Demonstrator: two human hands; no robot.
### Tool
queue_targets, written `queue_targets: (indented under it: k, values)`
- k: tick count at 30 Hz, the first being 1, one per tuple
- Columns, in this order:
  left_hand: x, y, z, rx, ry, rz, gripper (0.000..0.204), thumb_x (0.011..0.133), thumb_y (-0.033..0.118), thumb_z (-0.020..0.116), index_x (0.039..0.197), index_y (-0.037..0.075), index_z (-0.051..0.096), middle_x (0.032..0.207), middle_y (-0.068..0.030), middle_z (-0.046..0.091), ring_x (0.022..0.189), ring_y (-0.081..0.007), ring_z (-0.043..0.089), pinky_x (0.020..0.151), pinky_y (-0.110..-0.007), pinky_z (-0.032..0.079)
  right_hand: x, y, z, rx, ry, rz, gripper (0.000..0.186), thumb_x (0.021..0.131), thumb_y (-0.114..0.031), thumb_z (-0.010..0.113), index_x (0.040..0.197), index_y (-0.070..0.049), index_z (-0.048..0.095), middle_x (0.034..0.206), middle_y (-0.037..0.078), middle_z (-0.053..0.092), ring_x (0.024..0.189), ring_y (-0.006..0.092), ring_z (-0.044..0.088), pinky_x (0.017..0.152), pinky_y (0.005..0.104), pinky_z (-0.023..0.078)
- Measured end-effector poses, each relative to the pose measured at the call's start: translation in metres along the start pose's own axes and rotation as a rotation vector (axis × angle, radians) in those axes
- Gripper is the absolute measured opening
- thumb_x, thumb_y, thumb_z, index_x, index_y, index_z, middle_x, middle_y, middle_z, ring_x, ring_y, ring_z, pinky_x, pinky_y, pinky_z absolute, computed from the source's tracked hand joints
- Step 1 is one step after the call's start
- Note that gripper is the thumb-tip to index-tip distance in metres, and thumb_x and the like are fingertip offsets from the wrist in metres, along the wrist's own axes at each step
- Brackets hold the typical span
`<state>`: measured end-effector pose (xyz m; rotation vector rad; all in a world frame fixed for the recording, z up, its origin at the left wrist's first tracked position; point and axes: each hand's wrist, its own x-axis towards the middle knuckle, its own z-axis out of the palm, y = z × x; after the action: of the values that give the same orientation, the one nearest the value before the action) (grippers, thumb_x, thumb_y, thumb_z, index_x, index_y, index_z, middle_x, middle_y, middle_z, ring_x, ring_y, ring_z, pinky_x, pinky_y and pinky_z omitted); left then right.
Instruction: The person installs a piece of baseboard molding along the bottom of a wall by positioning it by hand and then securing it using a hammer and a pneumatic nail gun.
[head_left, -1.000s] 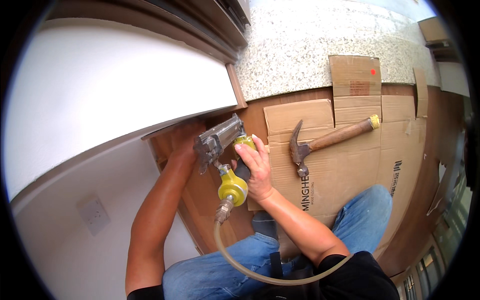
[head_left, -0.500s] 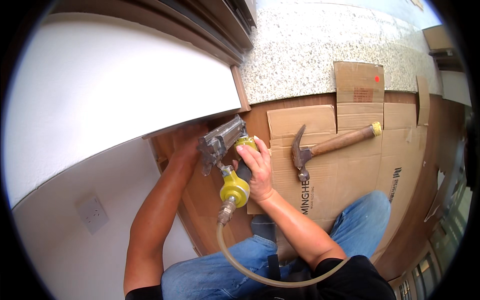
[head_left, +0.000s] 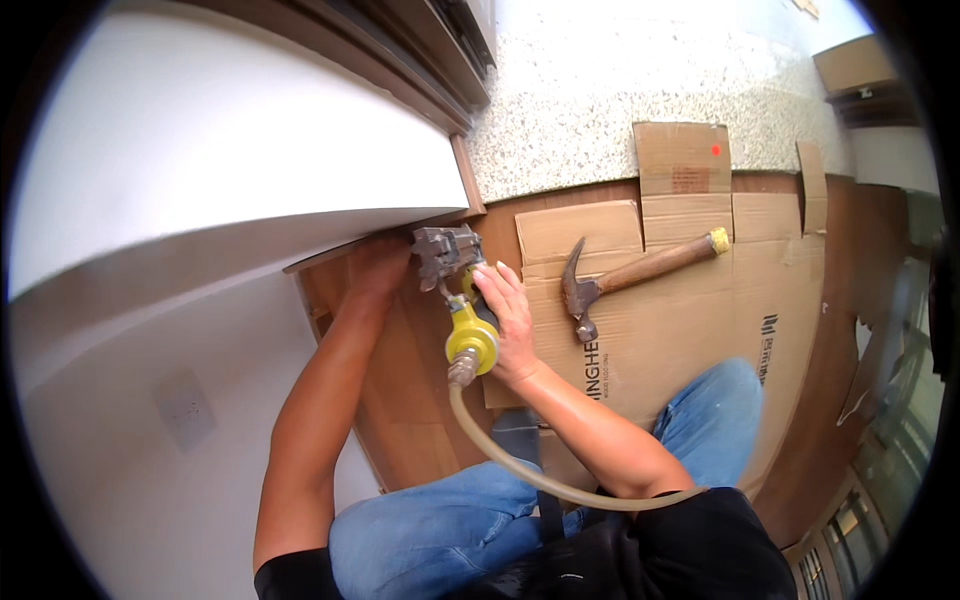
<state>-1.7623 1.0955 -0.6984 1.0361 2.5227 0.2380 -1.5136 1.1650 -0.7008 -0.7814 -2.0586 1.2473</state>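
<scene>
- Head view: two bare hands show near the middle. The left hand point(head_left: 383, 262), toward 10 o'clock, is blurry and in shadow below the big white smooth ledge point(head_left: 250, 150). Its fingers are hidden, so I cannot tell if they hold anything.
- The right hand point(head_left: 510, 315), just right of the middle, has its fingers wrapped around the dark grip of one yellow and grey metal air tool point(head_left: 466, 318). The hand covers part of the grip.
- The tool is near the middle, its grey head pointing up toward 12 o'clock, close beside the left hand. I cannot tell if its tip touches anything.
- One pale, bendy, see-through hose point(head_left: 525, 474) curves from the tool toward 5 o'clock. Its far end is hidden by the black right sleeve point(head_left: 710, 535).
- One claw hammer with a brown wooden handle point(head_left: 650, 268) lies toward 3 o'clock on a big flat sheet of brown cardboard point(head_left: 690, 320). The right knee hides part of the sheet.
- Two legs in blue jeans point(head_left: 430, 530) show, and one foot in a dark grey sock point(head_left: 515, 437), partly covered, at 6 o'clock.
- One white wall socket point(head_left: 185, 410), toward 8 o'clock, is blurry.
</scene>
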Motion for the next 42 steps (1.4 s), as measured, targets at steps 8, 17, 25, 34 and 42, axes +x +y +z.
queue_targets:
  k: [8, 17, 25, 34, 42]
  values:
    - [0.002, -0.009, 0.014, 0.653, -0.011, 0.17, 0.017, 0.088, 0.01, 0.064, 0.092, 0.005, 0.081, 0.098, -0.016, 0.079, 0.095, -0.0315, 0.077, 0.08, -0.045, 0.062, -0.06, 0.0, -0.124, -0.071, -0.302, -0.09, 0.064, 0.085, -0.015, 0.084, 0.144, -0.004, 0.06, 0.142, 0.021, 0.064, 0.137, 0.0454, 0.056, 0.117, 0.0538, 0.046]
    - [-0.004, 0.001, 0.011, 0.504, 0.115, 0.123, 0.02, 0.091, 0.007, 0.061, 0.09, 0.003, 0.08, 0.098, -0.0166, 0.078, 0.096, -0.0317, 0.076, 0.08, -0.044, 0.062, -0.086, 0.034, -0.155, -0.212, -0.38, -0.221, 0.064, 0.083, -0.013, 0.087, 0.14, -0.003, 0.062, 0.133, 0.018, 0.067, 0.129, 0.0447, 0.06, 0.111, 0.0519, 0.05]
    - [-0.041, 0.027, -0.021, 0.338, 0.119, -0.027, 0.035, 0.1, 0.014, 0.055, 0.13, 0.006, 0.069, 0.096, -0.02, 0.075, 0.088, -0.0371, 0.074, 0.072, -0.05, 0.06, -0.082, 0.043, -0.157, -0.15, -0.431, -0.15, 0.061, 0.075, -0.012, 0.085, 0.134, -0.005, 0.069, 0.135, 0.015, 0.069, 0.131, 0.0403, 0.057, 0.113, 0.0505, 0.046]
    - [-0.045, 0.061, -0.006, 0.094, -0.012, -0.027, 0.048, 0.106, 0.026, 0.055, 0.153, 0.019, 0.053, 0.102, -0.0213, 0.075, 0.079, -0.045, 0.072, 0.069, -0.056, 0.06, -0.068, 0.034, -0.16, -0.077, -0.5, -0.073, 0.055, 0.078, -0.012, 0.087, 0.131, -0.007, 0.07, 0.134, 0.012, 0.069, 0.129, 0.0386, 0.058, 0.111, 0.0493, 0.049]
    - [-0.041, 0.056, -0.002, 0.111, 0.056, -0.027, 0.05, 0.104, 0.025, 0.059, 0.153, 0.021, 0.052, 0.094, -0.023, 0.074, 0.076, -0.0459, 0.07, 0.067, -0.057, 0.06, -0.065, 0.034, -0.159, -0.037, -0.502, -0.03, 0.056, 0.077, -0.01, 0.089, 0.13, -0.006, 0.07, 0.134, 0.013, 0.07, 0.126, 0.0388, 0.059, 0.109, 0.0489, 0.049]
